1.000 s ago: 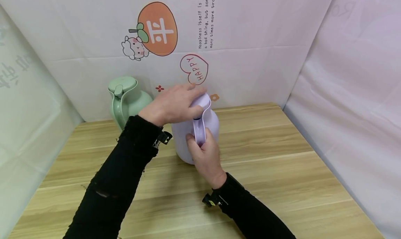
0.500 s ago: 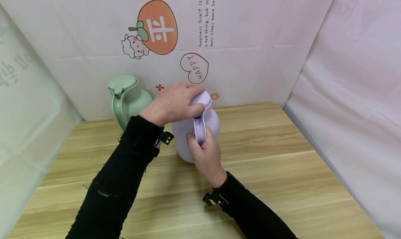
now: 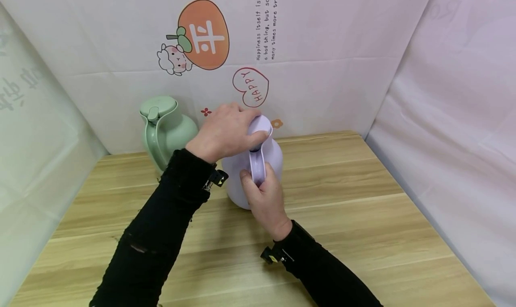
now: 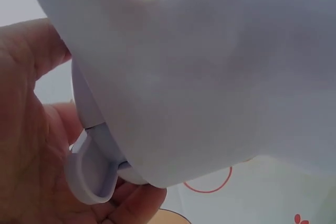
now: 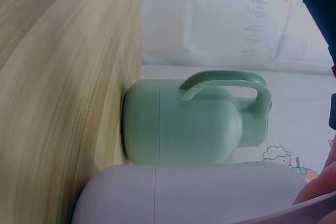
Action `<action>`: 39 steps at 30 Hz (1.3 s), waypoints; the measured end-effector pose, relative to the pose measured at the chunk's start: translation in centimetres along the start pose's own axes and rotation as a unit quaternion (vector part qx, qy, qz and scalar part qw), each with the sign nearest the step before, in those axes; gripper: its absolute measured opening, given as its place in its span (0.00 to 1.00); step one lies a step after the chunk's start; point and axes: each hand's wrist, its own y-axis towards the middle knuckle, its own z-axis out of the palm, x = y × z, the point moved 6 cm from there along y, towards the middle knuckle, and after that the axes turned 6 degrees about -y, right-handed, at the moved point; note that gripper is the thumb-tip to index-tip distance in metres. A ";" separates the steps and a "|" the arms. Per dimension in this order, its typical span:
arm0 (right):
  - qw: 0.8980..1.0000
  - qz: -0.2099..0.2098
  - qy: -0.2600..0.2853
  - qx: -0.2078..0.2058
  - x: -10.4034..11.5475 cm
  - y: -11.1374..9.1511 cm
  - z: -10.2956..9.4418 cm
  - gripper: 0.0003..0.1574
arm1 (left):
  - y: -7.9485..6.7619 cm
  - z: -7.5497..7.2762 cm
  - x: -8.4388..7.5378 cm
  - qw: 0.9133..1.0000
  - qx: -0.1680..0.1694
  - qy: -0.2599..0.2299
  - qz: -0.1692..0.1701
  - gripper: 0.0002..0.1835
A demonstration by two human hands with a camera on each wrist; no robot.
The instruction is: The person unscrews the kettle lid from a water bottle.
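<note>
A lavender thermos jug (image 3: 238, 186) stands upright on the wooden table in the head view. My left hand (image 3: 227, 132) grips its round lid (image 3: 260, 124) from above, with the thumb at the near edge and fingers around the far side. The left wrist view shows those fingers (image 4: 139, 203) at the rim, beside a small protruding lavender part (image 4: 92, 171) of the lid. My right hand (image 3: 266, 202) holds the jug's handle (image 3: 257, 166), thumb on its left side. In the right wrist view, only a bit of that hand shows at the right edge.
A green thermos jug (image 3: 181, 130) of similar shape stands behind and to the left, its lid on. The wooden table (image 3: 342, 199) meets a printed white cloth (image 3: 322, 74) at the back, with more cloth at both sides.
My left hand and forearm have shifted slightly to the right, with the thumb further along the lid's near edge. The right hand and the lavender jug stay in place.
</note>
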 end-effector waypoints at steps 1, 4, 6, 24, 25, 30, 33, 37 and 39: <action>1.000 0.000 -0.001 -0.001 0.0 0.0 0.0 0.12 | 0.0 0.0 0.0 1.000 -0.001 0.003 -0.005 0.31; 1.000 0.001 -0.005 -0.004 0.1 0.1 0.0 0.12 | 0.1 0.0 -0.1 1.000 -0.004 0.012 -0.018 0.30; 1.000 0.004 -0.007 -0.006 0.1 0.1 0.0 0.12 | 0.1 0.1 -0.1 1.000 -0.005 0.016 -0.026 0.30; 1.000 0.013 -0.024 -0.011 -0.1 0.0 -0.1 0.13 | 0.0 0.1 -0.4 0.994 -0.039 0.056 -0.080 0.34; 1.000 0.014 -0.025 -0.011 -0.1 0.0 -0.1 0.13 | 0.0 0.1 -0.5 0.994 -0.039 0.058 -0.083 0.35; 0.999 0.016 -0.026 -0.012 0.0 0.0 -0.2 0.13 | -0.1 0.1 -0.6 0.993 -0.038 0.064 -0.094 0.37; 1.000 0.012 -0.025 -0.011 0.1 0.0 -0.2 0.13 | -0.2 0.1 -0.6 0.992 -0.036 0.068 -0.098 0.38; 1.000 0.011 -0.023 -0.009 0.1 0.0 -0.1 0.12 | -0.3 0.2 -0.6 0.992 -0.029 0.068 -0.103 0.39; 1.000 0.012 -0.024 -0.010 0.1 0.0 -0.1 0.12 | -0.4 0.2 -0.5 0.992 -0.024 0.065 -0.106 0.39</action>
